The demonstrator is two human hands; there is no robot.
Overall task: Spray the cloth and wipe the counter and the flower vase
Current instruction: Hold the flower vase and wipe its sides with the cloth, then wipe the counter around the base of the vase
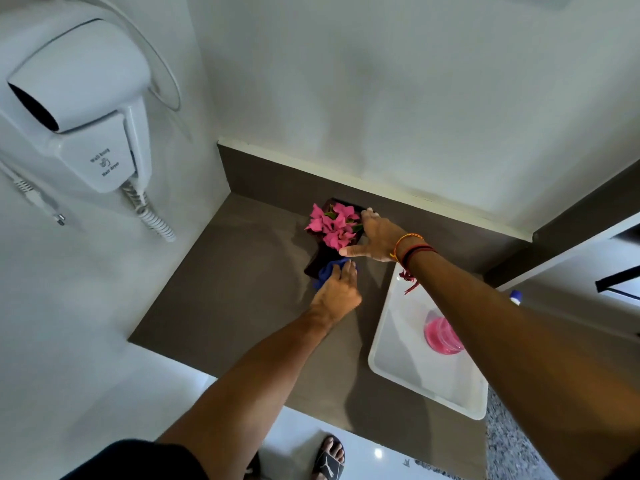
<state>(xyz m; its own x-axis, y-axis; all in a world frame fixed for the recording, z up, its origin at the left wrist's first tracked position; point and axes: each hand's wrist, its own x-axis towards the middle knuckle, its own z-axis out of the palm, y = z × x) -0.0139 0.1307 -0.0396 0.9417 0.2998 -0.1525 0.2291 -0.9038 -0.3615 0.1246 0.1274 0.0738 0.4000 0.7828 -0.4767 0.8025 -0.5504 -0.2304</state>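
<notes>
A dark vase (316, 262) with pink flowers (334, 226) stands near the back of the brown counter (228, 292). My right hand (375, 237) grips the vase's top edge beside the flowers. My left hand (337, 295) presses a blue cloth (329, 271) against the vase's lower side. A spray bottle of pink liquid (441, 336) sits in the white basin (384, 355), partly hidden behind my right forearm.
A white wall-hung hair dryer (79, 109) with a coiled cord hangs on the left wall. The wall runs right behind the vase. The basin lies right of my hands. My sandalled foot (329, 457) shows on the floor below the counter's front edge.
</notes>
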